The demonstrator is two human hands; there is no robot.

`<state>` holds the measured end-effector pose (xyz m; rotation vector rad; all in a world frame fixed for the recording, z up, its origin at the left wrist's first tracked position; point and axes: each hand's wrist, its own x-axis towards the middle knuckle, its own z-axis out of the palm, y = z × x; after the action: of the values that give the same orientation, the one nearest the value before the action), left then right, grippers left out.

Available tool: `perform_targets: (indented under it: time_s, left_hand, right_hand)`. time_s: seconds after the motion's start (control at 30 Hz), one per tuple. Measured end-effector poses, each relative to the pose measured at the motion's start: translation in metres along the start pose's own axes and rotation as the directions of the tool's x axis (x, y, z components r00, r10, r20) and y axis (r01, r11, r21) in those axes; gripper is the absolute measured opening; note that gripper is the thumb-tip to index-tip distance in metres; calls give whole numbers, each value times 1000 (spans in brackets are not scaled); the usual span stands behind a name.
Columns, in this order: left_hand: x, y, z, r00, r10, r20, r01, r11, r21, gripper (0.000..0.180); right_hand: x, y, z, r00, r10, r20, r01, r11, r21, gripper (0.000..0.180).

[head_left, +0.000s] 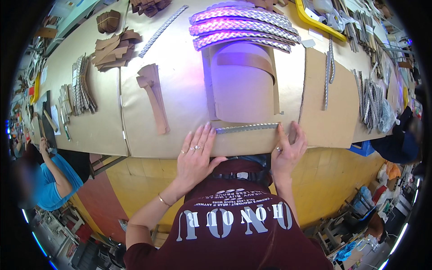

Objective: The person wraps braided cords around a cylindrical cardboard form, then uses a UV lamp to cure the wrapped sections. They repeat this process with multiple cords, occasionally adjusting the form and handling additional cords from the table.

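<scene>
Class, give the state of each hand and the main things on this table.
Silver strip: lying left to right.
Left hand: palm down, at the strip's left end.
Right hand: slightly curled, at its right end.
Brown band: curved, on the tan board.
Silver braids: side by side.
Brown pieces: loosely heaped.
Brown bundle: gathered, apparently bound.

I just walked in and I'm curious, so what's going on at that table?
A person is handling a narrow silvery braided strip along the near edge of the table. The left hand is laid out at its left end, and the right hand has fingers at its right end. Beyond it lies a tan board with a curved brown band across it, and more braided lengths behind.
</scene>
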<state>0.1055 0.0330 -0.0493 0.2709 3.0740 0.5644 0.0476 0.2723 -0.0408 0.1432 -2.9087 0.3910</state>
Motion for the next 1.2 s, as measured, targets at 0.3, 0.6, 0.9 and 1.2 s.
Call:
perform_targets:
  time_s: [0.3,0.6,0.9,1.2]
  left_hand:
    - [7,-3,-4,986,-8,-167,-14,991,-133,57]
    - [41,17,-7,987,-41,-155,8,977,-212,22]
    - [80,46,-72,931,167,323,355,-221,-908,14]
    - [104,56,-87,972,85,217,224,-77,-972,17]
  right_hand:
    - [9,3,-2,998,-59,-8,59,996,70,40]
    - [16,15,-11,999,44,21,-49,945,324,36]
    - [55,-4,-78,989,136,58,-76,137,988,76]
    - [144,-89,-116,902,-267,339,-345,28,938,28]
